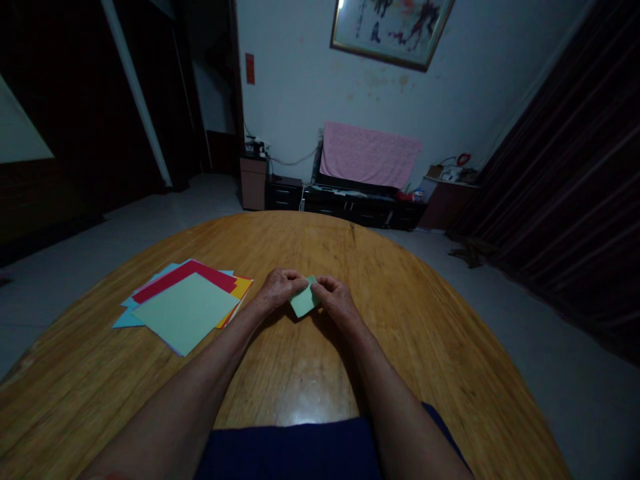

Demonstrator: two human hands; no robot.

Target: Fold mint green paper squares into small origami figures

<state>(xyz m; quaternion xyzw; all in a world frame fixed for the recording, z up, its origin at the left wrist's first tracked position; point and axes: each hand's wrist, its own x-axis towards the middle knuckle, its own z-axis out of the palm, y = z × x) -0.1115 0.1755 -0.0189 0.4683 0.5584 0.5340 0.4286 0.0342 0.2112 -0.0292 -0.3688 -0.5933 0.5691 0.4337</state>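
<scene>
A small piece of light green paper, apparently folded, is held between my two hands over the middle of the table. My left hand pinches its left upper edge between thumb and fingers. On the opposite side my right hand grips the paper the same way, thumb on top. Both thumbs nearly meet near the paper's upper part. The fingers beneath the paper are partly hidden.
Left of my hands, a fanned stack of coloured paper sheets lies on the round wooden table, light green uppermost, with red, yellow and blue below. Beyond the table stand a low black cabinet and a screen draped with a pink towel.
</scene>
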